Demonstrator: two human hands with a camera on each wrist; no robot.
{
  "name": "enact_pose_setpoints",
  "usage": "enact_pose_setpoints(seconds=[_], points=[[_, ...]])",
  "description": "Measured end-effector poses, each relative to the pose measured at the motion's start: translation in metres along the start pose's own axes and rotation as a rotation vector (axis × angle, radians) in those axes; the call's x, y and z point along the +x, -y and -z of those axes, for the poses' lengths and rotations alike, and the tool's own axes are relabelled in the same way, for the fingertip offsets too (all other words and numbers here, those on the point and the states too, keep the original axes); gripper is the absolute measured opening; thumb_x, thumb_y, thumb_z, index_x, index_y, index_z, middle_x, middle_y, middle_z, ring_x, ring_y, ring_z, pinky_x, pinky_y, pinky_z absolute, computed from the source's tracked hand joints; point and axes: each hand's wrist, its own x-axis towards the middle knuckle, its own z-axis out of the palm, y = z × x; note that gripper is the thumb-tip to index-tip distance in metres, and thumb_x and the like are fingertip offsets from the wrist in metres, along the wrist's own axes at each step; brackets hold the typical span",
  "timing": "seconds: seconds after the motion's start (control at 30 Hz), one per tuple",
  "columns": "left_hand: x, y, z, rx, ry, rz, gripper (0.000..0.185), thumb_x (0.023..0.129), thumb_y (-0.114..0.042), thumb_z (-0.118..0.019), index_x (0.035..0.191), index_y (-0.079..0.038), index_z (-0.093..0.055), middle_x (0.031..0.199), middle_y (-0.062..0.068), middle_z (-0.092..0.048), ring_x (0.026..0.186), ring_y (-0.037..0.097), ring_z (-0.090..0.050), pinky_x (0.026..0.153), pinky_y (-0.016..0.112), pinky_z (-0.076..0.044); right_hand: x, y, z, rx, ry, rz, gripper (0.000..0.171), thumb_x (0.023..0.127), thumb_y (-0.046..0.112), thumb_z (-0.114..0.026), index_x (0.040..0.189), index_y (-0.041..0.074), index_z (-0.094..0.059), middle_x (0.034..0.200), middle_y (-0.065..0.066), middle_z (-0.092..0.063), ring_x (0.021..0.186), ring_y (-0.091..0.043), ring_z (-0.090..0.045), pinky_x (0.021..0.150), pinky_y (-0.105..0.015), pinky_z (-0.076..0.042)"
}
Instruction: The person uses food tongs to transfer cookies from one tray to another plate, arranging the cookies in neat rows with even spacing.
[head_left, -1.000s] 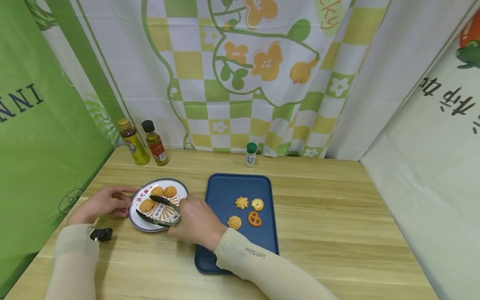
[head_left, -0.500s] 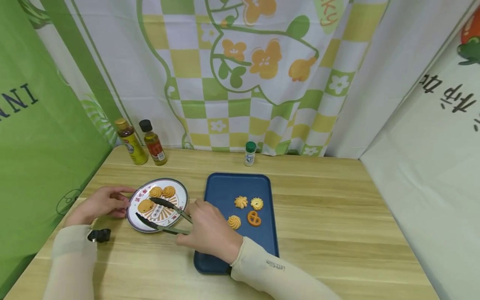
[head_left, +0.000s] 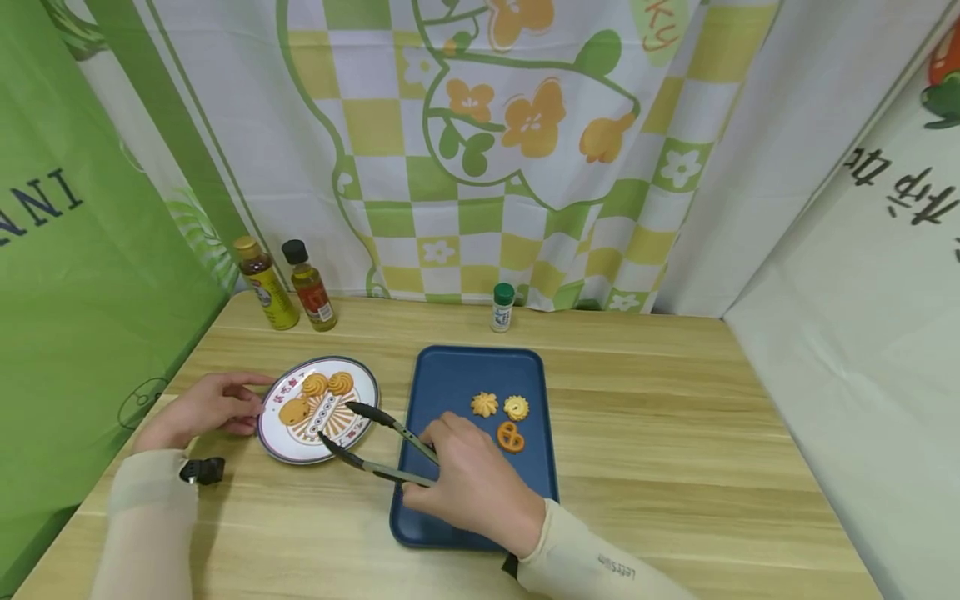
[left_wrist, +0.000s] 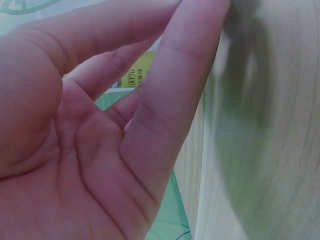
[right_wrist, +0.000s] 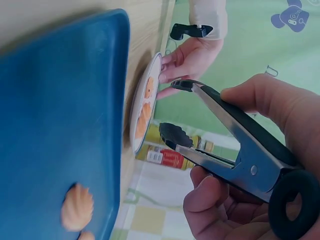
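My left hand point(head_left: 210, 408) holds the left rim of a white plate point(head_left: 281, 437) with a dark blue edge, thumb and fingers meeting at the rim. A round cookie point(head_left: 294, 412) and two swirl cookies point(head_left: 315, 384) lie on the plate. In my right hand point(head_left: 483, 487) is a pair of kitchen tongs point(right_wrist: 220, 110) with black tips. Their jaws stand apart with nothing between them, over the plate's right edge and the table. A pretzel point(head_left: 511, 437), a flower-shaped cookie point(head_left: 484, 404) and a round fluted cookie point(head_left: 516, 407) lie on the blue tray point(head_left: 465, 367), partly covered by my right hand.
Two sauce bottles, a yellow-labelled one point(head_left: 268, 287) and a black-capped one point(head_left: 311, 287), stand at the table's back left. A green-capped shaker point(head_left: 502, 308) stands behind the tray. A patterned curtain point(head_left: 465, 233) hangs behind the wooden table point(head_left: 637, 417).
My right hand has moved right and toward me with the tongs, from over the plate to over the tray. The tongs' jaws have spread wider. The left hand stays on the plate.
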Motion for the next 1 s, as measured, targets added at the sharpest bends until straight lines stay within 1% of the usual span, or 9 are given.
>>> enact_pose_setpoints(seconds=[0.2, 0.4, 0.47, 0.57, 0.67, 0.8, 1.0], points=[[0.000, -0.003, 0.001, 0.017, -0.007, 0.008, 0.061, 0.110, 0.002, -0.062, 0.164, 0.016, -0.037, 0.120, 0.021, -0.068, 0.090, 0.014, -0.075, 0.083, 0.031, -0.074, -0.021, -0.016, 0.009, 0.030, -0.001, -0.094, 0.043, 0.084, 0.031, -0.091, 0.117, 0.008, -0.078, 0.105, 0.002, -0.069, 0.083, -0.009, -0.055, 0.068, -0.021, -0.051], [0.001, -0.002, 0.000, 0.027, -0.013, 0.016, 0.060, 0.110, 0.002, -0.061, 0.164, 0.015, -0.037, 0.120, 0.021, -0.069, 0.090, 0.015, -0.075, 0.082, 0.031, -0.074, -0.036, -0.035, 0.014, 0.048, -0.044, -0.145, 0.043, 0.085, 0.029, -0.091, 0.119, 0.006, -0.078, 0.112, -0.002, -0.074, 0.088, -0.013, -0.057, 0.068, -0.026, -0.051], [0.002, -0.001, -0.001, 0.027, -0.013, 0.017, 0.060, 0.110, 0.002, -0.061, 0.164, 0.015, -0.038, 0.120, 0.021, -0.069, 0.090, 0.015, -0.075, 0.082, 0.031, -0.074, -0.040, -0.040, 0.016, 0.044, -0.058, -0.165, 0.042, 0.085, 0.029, -0.092, 0.118, 0.007, -0.078, 0.111, 0.000, -0.073, 0.088, -0.012, -0.056, 0.068, -0.025, -0.050], [0.002, -0.001, -0.001, 0.030, -0.016, 0.022, 0.060, 0.110, 0.001, -0.062, 0.164, 0.015, -0.039, 0.120, 0.021, -0.068, 0.090, 0.016, -0.075, 0.082, 0.032, -0.074, -0.047, -0.047, 0.020, 0.033, -0.083, -0.199, 0.042, 0.083, 0.028, -0.093, 0.117, 0.008, -0.078, 0.104, 0.003, -0.070, 0.084, -0.011, -0.054, 0.068, -0.025, -0.049], [0.001, -0.001, -0.001, 0.027, -0.017, 0.025, 0.060, 0.110, 0.000, -0.063, 0.164, 0.015, -0.039, 0.121, 0.021, -0.067, 0.091, 0.016, -0.075, 0.083, 0.032, -0.074, -0.054, -0.052, 0.025, 0.026, -0.108, -0.255, 0.043, 0.082, 0.029, -0.094, 0.116, 0.008, -0.078, 0.100, 0.005, -0.066, 0.082, -0.011, -0.053, 0.068, -0.025, -0.048], [0.000, 0.000, -0.002, 0.006, -0.015, 0.029, 0.062, 0.110, 0.000, -0.064, 0.165, 0.013, -0.039, 0.121, 0.020, -0.067, 0.091, 0.016, -0.075, 0.083, 0.032, -0.074, -0.063, -0.058, 0.033, 0.027, -0.140, -0.324, 0.044, 0.080, 0.029, -0.096, 0.115, 0.008, -0.079, 0.101, 0.003, -0.068, 0.083, -0.012, -0.055, 0.070, -0.027, -0.050], [-0.001, 0.000, -0.002, -0.007, -0.010, 0.023, 0.063, 0.110, 0.000, -0.065, 0.165, 0.013, -0.038, 0.120, 0.018, -0.067, 0.089, 0.014, -0.076, 0.082, 0.031, -0.074, -0.070, -0.068, 0.044, 0.024, -0.166, -0.393, 0.047, 0.080, 0.027, -0.098, 0.117, 0.005, -0.079, 0.102, -0.001, -0.069, 0.083, -0.013, -0.057, 0.069, -0.027, -0.051]])
